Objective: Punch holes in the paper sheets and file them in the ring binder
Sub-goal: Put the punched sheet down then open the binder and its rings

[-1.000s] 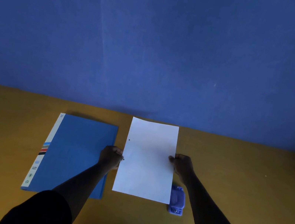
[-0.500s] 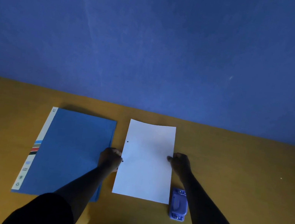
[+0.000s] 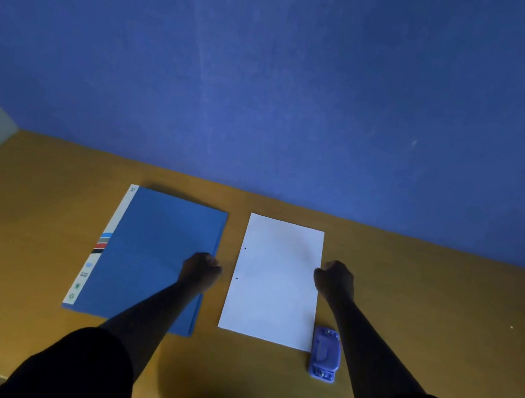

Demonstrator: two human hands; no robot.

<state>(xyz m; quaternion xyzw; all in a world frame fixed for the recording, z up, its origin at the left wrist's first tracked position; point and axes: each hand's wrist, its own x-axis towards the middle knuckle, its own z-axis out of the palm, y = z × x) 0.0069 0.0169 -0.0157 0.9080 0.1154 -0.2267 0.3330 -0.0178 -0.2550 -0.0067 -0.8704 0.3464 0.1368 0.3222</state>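
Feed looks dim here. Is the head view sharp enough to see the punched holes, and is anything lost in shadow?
Head view: dim and blue-tinted, yet two holes show on the paper sheet; both hands, left hand and right hand, are dark silhouettes, so finger detail is lost; the hole punch is soft; wide-angle bending at the edges.

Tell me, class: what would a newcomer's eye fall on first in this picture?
The white paper sheet stands out, lying flat mid-table with two punched holes near its left edge. A closed blue binder lies to its left, a small purple hole punch at its near right corner. The left hand is over the binder's right edge, the right hand at the sheet's right edge.
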